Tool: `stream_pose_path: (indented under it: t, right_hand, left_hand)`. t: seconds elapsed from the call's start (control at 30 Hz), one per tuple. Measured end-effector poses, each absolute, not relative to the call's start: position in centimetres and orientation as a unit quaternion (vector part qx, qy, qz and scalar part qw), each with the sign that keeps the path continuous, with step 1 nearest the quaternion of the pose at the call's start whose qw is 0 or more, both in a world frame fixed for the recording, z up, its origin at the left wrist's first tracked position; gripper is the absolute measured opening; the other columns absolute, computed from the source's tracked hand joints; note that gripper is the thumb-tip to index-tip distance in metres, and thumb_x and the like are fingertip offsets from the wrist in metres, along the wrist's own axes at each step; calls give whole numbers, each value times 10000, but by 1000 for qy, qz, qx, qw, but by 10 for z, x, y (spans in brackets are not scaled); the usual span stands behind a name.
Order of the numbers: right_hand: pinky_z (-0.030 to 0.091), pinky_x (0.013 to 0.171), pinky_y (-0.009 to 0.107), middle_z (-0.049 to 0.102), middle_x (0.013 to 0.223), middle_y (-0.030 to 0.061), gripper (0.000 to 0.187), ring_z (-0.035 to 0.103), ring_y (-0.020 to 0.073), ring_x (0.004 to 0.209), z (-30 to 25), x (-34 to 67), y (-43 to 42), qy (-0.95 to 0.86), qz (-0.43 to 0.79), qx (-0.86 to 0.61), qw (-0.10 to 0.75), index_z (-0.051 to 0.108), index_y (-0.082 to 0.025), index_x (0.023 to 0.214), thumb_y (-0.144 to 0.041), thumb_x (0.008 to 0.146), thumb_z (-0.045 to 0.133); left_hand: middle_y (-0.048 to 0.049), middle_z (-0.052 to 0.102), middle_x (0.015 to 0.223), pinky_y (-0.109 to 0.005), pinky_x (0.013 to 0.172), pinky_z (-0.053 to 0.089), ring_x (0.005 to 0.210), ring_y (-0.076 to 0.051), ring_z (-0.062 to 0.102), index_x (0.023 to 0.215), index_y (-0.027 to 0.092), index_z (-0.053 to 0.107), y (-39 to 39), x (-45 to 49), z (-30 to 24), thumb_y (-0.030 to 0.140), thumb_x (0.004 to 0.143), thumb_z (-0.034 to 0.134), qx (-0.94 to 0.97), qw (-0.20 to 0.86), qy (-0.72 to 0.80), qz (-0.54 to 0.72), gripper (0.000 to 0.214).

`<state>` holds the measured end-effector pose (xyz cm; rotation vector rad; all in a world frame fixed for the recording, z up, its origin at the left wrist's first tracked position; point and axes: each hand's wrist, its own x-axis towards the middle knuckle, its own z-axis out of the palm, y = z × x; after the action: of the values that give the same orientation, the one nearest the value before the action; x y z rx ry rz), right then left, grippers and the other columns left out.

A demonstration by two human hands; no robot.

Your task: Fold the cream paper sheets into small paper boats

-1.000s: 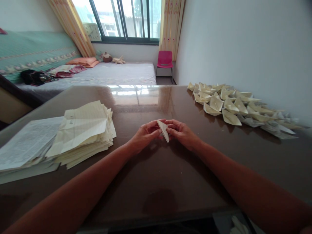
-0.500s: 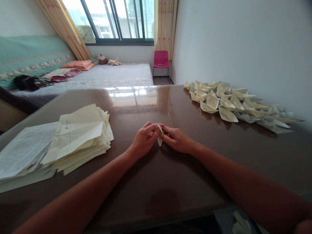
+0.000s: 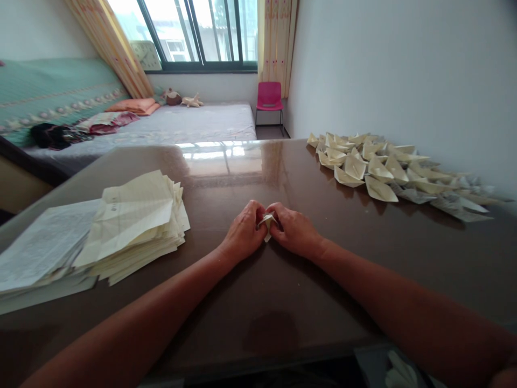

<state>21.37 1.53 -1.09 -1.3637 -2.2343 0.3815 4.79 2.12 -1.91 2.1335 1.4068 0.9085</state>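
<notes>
Between my hands, over the middle of the brown table, is a small folded piece of cream paper (image 3: pixel 268 222), its pointed lower end facing me. My left hand (image 3: pixel 247 229) pinches its left side, fingers curled round it. On the right side my right hand (image 3: pixel 294 229) grips it the same way, thumb and fingers closed. Much of the paper is hidden behind the fingers. At the right, by the wall, lies a crowd of folded paper boats (image 3: pixel 379 167), cream and some greyish.
To the left sits a stack of cream paper sheets (image 3: pixel 133 215), beside greyish printed sheets (image 3: pixel 44 242). The glossy brown table (image 3: pixel 226 323) reaches toward a bed (image 3: pixel 210 121) and a pink chair (image 3: pixel 269 97). A white wall (image 3: pixel 404 70) borders the right side.
The folded paper has turned from a narrow edge-on shape to a wider one with spread sides. Both hands now curl more closely round it. The view has shifted slightly.
</notes>
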Motion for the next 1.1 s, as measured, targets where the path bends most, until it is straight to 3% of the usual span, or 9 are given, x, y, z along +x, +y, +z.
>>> stream_pose_path:
  t: [0.1, 0.3, 0.5, 0.8, 0.97, 1.1]
  right_hand:
    - [338, 604, 249, 658, 826, 3, 181, 590, 164, 710, -12, 216, 17, -809, 148, -517, 238, 526, -236, 1025, -298, 856, 515]
    - [329, 603, 229, 629, 850, -16, 104, 541, 122, 659, -10, 223, 19, -837, 130, -481, 225, 567, -245, 918, -244, 814, 571]
    - [392, 694, 226, 613, 1047, 19, 179, 582, 118, 764, -5, 235, 25, -882, 151, -391, 213, 644, -266, 1022, -253, 868, 553]
    - [434, 829, 278, 651, 1089, 26, 269, 591, 171, 971, 8, 255, 30, -923, 161, -310, 162, 686, -340, 1114, -312, 899, 528]
    - [440, 838, 287, 672, 1052, 17, 265, 580, 169, 966, 5, 255, 33, -917, 160, -329, 161, 728, -324, 1020, -404, 924, 494]
    - [437, 848, 292, 680, 1036, 20, 228, 566, 162, 941, -3, 251, 37, -915, 154, -321, 190, 737, -309, 986, -368, 914, 529]
  left_hand:
    - [20, 529, 778, -254, 622, 405, 674, -129, 497, 851, 203, 468, 21, 47, -16, 192, 767, 528, 783, 195, 503, 311, 104]
    - [-1, 543, 806, -264, 667, 410, 748, -152, 515, 786, 200, 523, 26, 35, -10, 114, 710, 509, 826, 174, 461, 275, 116]
    - [-11, 600, 846, -256, 744, 438, 793, -152, 564, 838, 206, 611, 33, 14, -3, 172, 786, 543, 868, 211, 395, 212, 92]
    - [-30, 668, 957, -261, 764, 427, 903, -179, 576, 914, 261, 701, 27, 7, 17, 240, 891, 460, 923, 105, 356, 101, 243]
    - [-40, 665, 945, -253, 782, 433, 879, -168, 582, 927, 251, 717, 26, 8, 16, 305, 914, 462, 923, 126, 344, 115, 261]
    - [-48, 664, 998, -267, 852, 434, 917, -167, 575, 873, 208, 700, 31, 11, 5, 298, 923, 463, 921, 133, 327, 163, 258]
